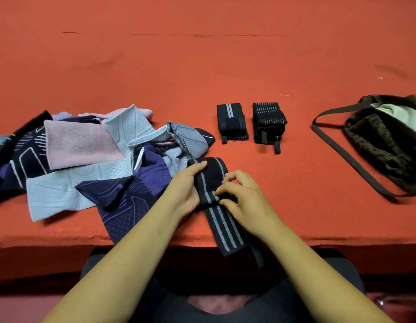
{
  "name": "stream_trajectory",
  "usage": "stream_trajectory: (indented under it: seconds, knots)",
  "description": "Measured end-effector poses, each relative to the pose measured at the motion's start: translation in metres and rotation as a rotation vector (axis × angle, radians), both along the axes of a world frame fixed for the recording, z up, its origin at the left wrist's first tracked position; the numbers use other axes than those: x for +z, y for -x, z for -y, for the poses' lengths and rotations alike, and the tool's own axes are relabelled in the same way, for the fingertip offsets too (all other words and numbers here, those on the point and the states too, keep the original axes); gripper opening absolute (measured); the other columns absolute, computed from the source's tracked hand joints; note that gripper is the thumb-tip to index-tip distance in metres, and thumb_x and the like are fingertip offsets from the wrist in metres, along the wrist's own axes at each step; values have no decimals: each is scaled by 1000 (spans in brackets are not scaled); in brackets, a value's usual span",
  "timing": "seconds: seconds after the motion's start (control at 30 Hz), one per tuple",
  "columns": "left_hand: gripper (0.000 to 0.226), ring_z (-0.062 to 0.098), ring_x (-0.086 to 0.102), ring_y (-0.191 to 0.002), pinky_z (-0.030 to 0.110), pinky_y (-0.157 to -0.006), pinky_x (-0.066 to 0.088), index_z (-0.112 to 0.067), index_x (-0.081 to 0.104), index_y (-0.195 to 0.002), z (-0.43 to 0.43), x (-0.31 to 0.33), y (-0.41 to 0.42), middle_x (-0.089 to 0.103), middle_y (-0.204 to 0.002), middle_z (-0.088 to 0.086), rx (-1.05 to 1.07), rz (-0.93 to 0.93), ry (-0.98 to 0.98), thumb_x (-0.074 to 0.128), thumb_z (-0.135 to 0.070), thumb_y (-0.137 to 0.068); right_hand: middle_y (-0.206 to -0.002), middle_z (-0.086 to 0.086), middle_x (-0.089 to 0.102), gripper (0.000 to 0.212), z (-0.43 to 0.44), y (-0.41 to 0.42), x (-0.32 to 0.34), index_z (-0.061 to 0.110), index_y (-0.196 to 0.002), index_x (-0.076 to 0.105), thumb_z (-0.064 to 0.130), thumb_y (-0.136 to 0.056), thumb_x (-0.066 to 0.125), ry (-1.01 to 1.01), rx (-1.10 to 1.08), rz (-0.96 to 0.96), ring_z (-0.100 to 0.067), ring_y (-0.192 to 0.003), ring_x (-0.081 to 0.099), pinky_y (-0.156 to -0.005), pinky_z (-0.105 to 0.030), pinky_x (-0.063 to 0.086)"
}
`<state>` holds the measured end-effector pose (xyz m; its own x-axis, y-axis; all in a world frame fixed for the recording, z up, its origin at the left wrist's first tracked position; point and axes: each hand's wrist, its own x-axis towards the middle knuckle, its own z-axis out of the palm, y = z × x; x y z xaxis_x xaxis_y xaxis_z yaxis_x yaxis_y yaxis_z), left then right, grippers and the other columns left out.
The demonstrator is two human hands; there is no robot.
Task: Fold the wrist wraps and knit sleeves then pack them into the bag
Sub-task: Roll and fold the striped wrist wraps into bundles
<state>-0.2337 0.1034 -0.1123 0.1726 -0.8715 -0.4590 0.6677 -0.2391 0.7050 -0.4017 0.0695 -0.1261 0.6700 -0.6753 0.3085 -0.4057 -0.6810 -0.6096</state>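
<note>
**Q:** Grip on each hand?

**A:** Right hand [242, 197]: fingers curled, tips drawn narrow and pinching a fold of the black wrist wrap [223, 227] at about its mid-length. Left hand [188, 190]: fingers nearly straight, laid along the wrap's left edge with the tips on its far part. The left thumb was hidden, so I could not tell whether it clamped from below.

**Q:** Wrap orientation?

**A:** Long axis ran away from the person, with the near end angled slightly rightward. The grey stripes followed that axis. The far end lay flat on the red table [202, 66]. The near end overhung the table's front edge, and a narrow black tab hung beside it.

**Q:** Position, taking the bag as reference?

**A:** Dark bag [384, 145] lay on its side, mouth open, pale lining visible, and its strap [337, 155] was looped out toward the wrap's side. The held wrap was well left of the bag and nearer the person.

**Q:** Other task items?

**A:** First folded wrap [231, 122] and second folded wrap [268, 120] sat side by side, close together but apart. Both were left of the bag, about level with it and beyond the hands, with the second nearer the bag. The knit sleeves [85, 155] made a loose, overlapping heap in pink, pale blue, purple and black, farthest left of the bag. The heap's right edge touched the held wrap's far end.
</note>
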Motion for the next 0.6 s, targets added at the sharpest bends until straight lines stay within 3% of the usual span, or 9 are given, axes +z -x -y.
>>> stream_trajectory:
  seconds: [0.17, 0.27, 0.37, 0.5, 0.6]
  knots:
    - [35, 38, 67, -105, 51, -83, 59, 6, 55, -129, 2, -8, 2, 65, -121, 28, 52, 83, 57, 47, -15, -103, -108, 8, 49, 13, 3, 6, 1, 23, -97, 74, 21, -84, 73, -52, -8, -40, -11, -109, 49, -100, -35, 43]
    - [33, 36, 66, -107, 50, -91, 56, 4, 56, -128, 4, -13, 3, 65, -122, 27, 57, 199, 93, 47, -14, -103, -111, 4, 50, 31, 8, 1, 8, 20, -115, 66, 23, -85, 73, -181, -121, 98, -10, -105, 54, -97, -29, 46]
    - [29, 32, 67, -111, 42, -95, 54, -1, 60, -125, 3, -12, 5, 69, -119, 20, -26, 329, 175, 50, -16, -102, -112, 0, 58, 48, 18, -6, 23, 15, -132, 52, 29, -89, 70, -487, -299, 233, -14, -97, 63, -87, -30, 53]
    - [26, 30, 66, -109, 42, -97, 53, -10, 60, -125, -2, -9, 12, 70, -119, 16, -98, 463, 240, 54, -18, -101, -103, -10, 73, 33, 29, -8, 32, 5, -118, 59, 15, -89, 71, -661, -191, 278, -23, -94, 72, -80, -33, 58]
    - [35, 28, 67, -110, 42, -96, 54, -14, 57, -130, -9, -6, 16, 69, -122, 14, -134, 356, 226, 58, -23, -97, -100, -16, 73, 29, 34, -11, 38, 5, -111, 60, 2, -85, 73, -631, -195, 401, -24, -87, 70, -78, -37, 59]
